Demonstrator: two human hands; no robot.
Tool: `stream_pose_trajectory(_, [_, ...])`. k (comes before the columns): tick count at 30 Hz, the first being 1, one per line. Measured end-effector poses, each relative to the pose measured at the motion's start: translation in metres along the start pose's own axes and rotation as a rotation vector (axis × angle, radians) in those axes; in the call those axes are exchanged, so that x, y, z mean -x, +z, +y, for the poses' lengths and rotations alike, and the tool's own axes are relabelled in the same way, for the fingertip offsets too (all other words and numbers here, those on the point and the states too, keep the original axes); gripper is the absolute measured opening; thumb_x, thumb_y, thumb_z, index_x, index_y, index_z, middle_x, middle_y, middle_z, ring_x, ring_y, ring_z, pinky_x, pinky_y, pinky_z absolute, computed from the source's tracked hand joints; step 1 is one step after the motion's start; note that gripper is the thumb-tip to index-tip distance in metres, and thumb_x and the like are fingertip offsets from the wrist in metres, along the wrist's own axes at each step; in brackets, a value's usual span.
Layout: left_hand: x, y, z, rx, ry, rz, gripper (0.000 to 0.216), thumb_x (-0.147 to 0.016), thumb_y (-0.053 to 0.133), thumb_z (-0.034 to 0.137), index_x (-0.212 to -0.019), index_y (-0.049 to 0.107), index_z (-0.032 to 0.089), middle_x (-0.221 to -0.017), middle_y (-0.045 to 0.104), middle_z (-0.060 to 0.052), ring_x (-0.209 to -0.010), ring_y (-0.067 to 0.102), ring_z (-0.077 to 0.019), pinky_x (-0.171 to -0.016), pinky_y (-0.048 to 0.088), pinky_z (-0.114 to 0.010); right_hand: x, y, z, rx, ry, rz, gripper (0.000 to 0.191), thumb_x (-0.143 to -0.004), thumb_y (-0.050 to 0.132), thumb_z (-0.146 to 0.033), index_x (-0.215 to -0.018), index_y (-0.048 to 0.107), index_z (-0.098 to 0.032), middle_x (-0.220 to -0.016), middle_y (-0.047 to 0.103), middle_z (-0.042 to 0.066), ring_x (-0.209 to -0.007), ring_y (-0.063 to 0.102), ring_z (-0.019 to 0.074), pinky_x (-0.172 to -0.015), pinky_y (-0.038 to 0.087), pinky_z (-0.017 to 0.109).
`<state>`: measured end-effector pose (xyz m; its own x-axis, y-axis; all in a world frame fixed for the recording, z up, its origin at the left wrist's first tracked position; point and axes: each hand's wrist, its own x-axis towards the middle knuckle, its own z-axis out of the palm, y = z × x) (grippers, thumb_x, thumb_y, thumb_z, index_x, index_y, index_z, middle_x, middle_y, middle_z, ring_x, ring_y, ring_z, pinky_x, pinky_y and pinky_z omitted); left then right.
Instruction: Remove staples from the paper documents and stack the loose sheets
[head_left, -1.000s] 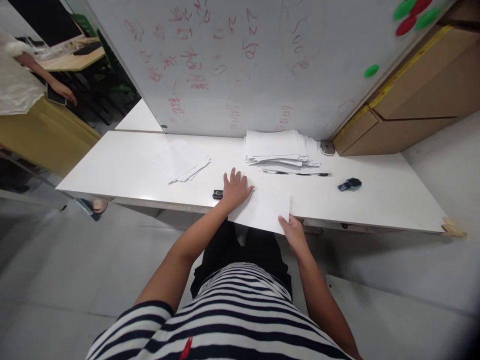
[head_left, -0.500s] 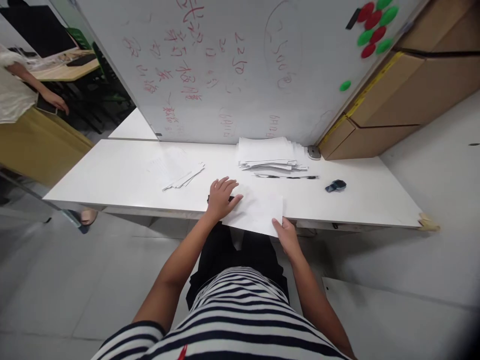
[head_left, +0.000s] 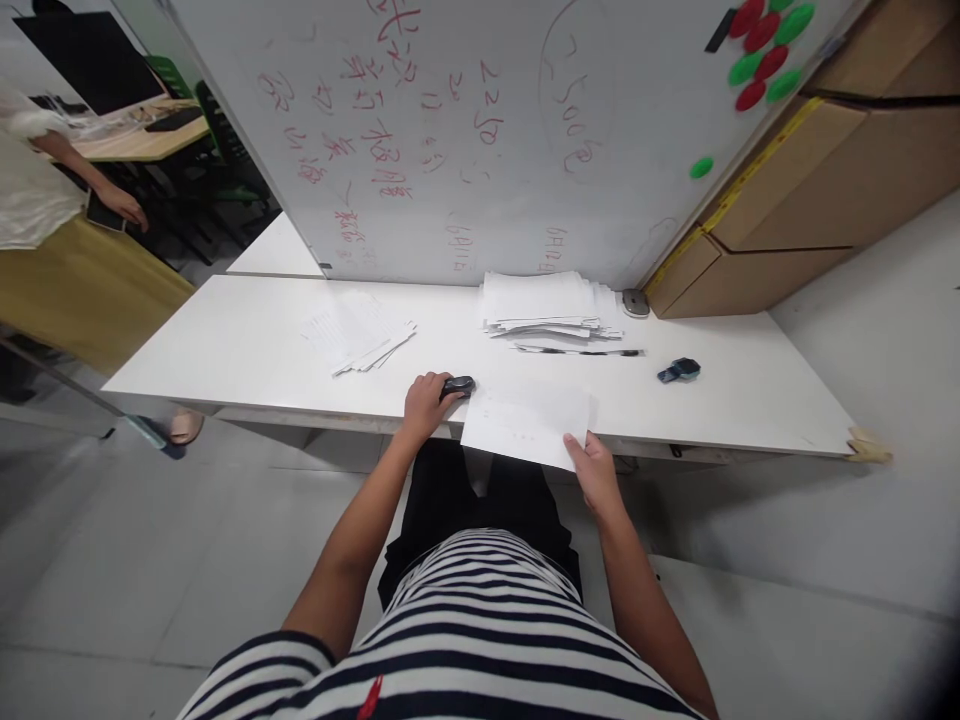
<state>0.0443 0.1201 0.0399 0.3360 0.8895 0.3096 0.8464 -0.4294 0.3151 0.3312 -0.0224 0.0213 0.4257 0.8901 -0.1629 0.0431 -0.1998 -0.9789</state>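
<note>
Your left hand (head_left: 424,404) is curled around the left end of the stapler (head_left: 461,385), close to the near edge of the table (head_left: 750,405). Your right hand (head_left: 594,472) pinches the sheet (head_left: 525,420) at its near right corner, thumb on top; the sheet juts a little over that near edge, its far left corner just beside the stapler, and whether the two touch you cannot tell. Beyond your left hand, papers (head_left: 352,335) lie fanned toward the table's far left corner. Past the sheet, a thin rod (head_left: 589,352) lies in front of the stack (head_left: 536,297), which sits at the far edge by the whiteboard (head_left: 420,235). Boxes (head_left: 757,280) stand at the far right corner
</note>
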Motion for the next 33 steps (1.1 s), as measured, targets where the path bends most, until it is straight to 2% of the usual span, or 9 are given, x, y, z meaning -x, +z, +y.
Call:
stream_pose_trajectory(6, [-0.0001,0.0015,-0.0002,-0.019,-0.019,-0.011,0.031,-0.089,0.053,0.046,-0.109,0.057,0.023,-0.095,0.060,-0.007,-0.087,0.051,-0.0239,-0.072,0.039,-0.033,0.0022,-0.0114,0.0002,-0.060,0.024,0.012,0.051,-0.075,0.067,-0.055,-0.111,0.067,-0.018,-0.116,0.069,0.009,-0.108,0.062,0.0294,-0.097,0.044,0.045])
stream_pose_trajectory(24, [0.0003,0.0046,-0.0014,-0.061,-0.017,-0.026,0.035,-0.090,0.049,0.050,-0.111,0.056,0.023,-0.097,0.061,-0.008,-0.089,0.051,-0.0242,-0.072,0.037,-0.033,0.0024,-0.0064,0.0004,-0.132,0.042,0.027,0.049,-0.077,0.069,-0.048,-0.117,0.066,-0.019,-0.117,0.069,0.009,-0.108,0.063,0.0277,-0.101,0.042,0.047])
stream_pose_trajectory(33, [0.0000,0.0054,-0.0015,-0.065,-0.021,-0.037,0.037,-0.090,0.048,0.051,-0.112,0.056,0.022,-0.097,0.061,-0.009,-0.089,0.052,-0.0256,-0.073,0.038,-0.035,0.0002,-0.0061,0.0013,-0.125,0.033,0.032,0.053,-0.075,0.069,-0.051,-0.116,0.066,-0.018,-0.116,0.069,0.009,-0.109,0.063,0.0274,-0.099,0.045,0.045])
